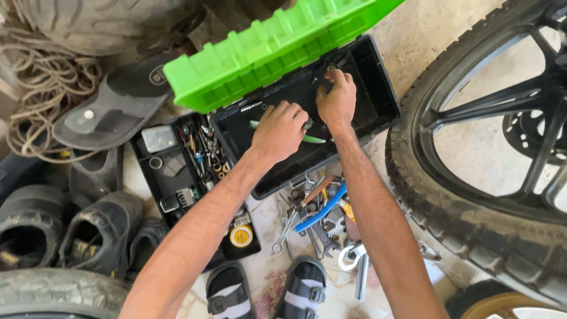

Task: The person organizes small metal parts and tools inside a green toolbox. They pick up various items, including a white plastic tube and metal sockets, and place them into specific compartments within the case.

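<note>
Seen from above, a person's two bare hands reach into a black toolbox (378, 100) with a bright green lid (266, 53) thrown open toward the upper middle of the frame. The left hand (279, 131), centre frame, is curled knuckles-up over a green-handled tool (312, 139) lying on the box floor; its grip seems closed, though what it pinches is hidden under the palm. The right hand (336, 100), just beside it and higher, has fingers pressed together around a small dark item against the box's far wall; I cannot tell what it is. This looks like sorting through the box's contents, so the next move likely calls for lifting a piece clear without snagging the wall. Below the box, spanners and a blue-handled tool (322, 210) lie piled on the floor. A black parts tray (177, 171) sits at left, a motorcycle wheel (490, 147) at right.
</note>
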